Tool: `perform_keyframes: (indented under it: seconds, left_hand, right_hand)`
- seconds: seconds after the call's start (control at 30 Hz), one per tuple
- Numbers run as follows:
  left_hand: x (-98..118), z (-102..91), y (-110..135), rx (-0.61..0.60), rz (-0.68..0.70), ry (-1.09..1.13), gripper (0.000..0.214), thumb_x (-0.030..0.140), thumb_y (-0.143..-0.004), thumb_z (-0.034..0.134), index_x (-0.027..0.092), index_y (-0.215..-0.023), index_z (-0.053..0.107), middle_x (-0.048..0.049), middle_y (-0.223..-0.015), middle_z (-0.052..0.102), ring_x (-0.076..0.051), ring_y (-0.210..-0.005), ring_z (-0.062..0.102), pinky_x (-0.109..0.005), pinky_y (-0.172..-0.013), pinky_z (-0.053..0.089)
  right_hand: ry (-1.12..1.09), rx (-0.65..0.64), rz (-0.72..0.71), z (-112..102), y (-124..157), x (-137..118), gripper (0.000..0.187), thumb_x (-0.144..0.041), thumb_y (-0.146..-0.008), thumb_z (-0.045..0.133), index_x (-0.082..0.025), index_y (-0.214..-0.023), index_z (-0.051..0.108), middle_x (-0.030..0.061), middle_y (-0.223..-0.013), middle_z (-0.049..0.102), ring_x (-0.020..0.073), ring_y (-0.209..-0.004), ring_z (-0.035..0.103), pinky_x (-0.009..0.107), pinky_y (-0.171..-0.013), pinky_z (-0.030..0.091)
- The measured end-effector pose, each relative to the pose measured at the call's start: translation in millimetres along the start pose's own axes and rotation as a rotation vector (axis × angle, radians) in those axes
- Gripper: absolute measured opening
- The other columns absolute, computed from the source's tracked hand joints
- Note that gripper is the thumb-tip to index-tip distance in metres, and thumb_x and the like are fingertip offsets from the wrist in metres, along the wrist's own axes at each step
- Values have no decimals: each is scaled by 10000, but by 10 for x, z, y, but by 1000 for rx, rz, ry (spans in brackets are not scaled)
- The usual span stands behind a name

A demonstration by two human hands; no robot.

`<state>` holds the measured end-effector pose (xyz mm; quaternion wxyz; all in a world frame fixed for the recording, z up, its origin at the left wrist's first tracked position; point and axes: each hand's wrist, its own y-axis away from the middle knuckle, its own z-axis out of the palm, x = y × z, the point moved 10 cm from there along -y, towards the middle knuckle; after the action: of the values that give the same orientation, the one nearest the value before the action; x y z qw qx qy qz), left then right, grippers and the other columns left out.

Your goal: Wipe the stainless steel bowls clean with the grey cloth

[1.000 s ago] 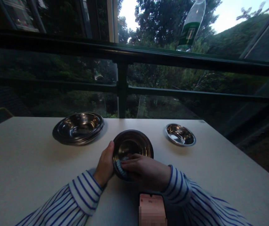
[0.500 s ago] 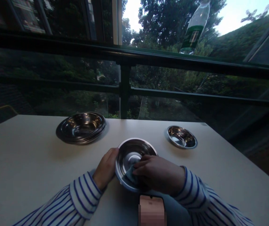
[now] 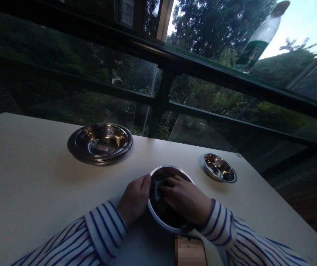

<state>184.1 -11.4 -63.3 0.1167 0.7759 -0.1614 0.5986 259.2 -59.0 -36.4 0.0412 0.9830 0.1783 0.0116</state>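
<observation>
A shiny metal bowl (image 3: pixel 161 221) is held tilted above the near middle of the table, its opening facing me. My left hand (image 3: pixel 136 199) grips its left rim, thumb on the edge and fingers out of sight behind the wall. Inside the bowl, my right hand (image 3: pixel 184 197) presses a bluish-grey cloth (image 3: pixel 157 190) against the inner wall. Only a small part of that cloth shows beside the curled fingertips.
Stacked wide metal bowls (image 3: pixel 101 160) stand at the back left of the white table (image 3: pixel 36 177). A smaller metal bowl (image 3: pixel 221 169) sits at the right. Beyond are a dark railing (image 3: pixel 136 44) and a plastic bottle (image 3: pixel 255 46). A phone-like object (image 3: pixel 191 251) shows at the bottom edge.
My view has tilted and shifted, so the railing slants more. My right hand and the cloth have moved up and left within the bowl; less of the cloth shows. My left hand keeps its hold.
</observation>
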Motion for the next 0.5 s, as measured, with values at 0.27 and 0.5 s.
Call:
perform_keyframes:
  seconds: [0.27, 0.5]
  left_hand:
    - [1, -75, -28, 81, 23, 84, 341, 387, -799, 365, 161, -814, 619, -37, -701, 637, -187, -683, 567, -287, -643, 411]
    - [24, -74, -14, 74, 20, 164, 319, 375, -787, 408, 151, -831, 632, -45, -734, 661, -199, -724, 601, -292, -655, 442]
  right_hand:
    - [97, -14, -19, -32, -81, -87, 228, -237, -848, 395, -203, -935, 603, 69, -868, 557, 194, -821, 485, 305, -665, 414]
    - [54, -122, -234, -39, 73, -360, 180, -267, -833, 435, -231, -899, 599, 45, -895, 551, 181, -797, 478, 256, -559, 386]
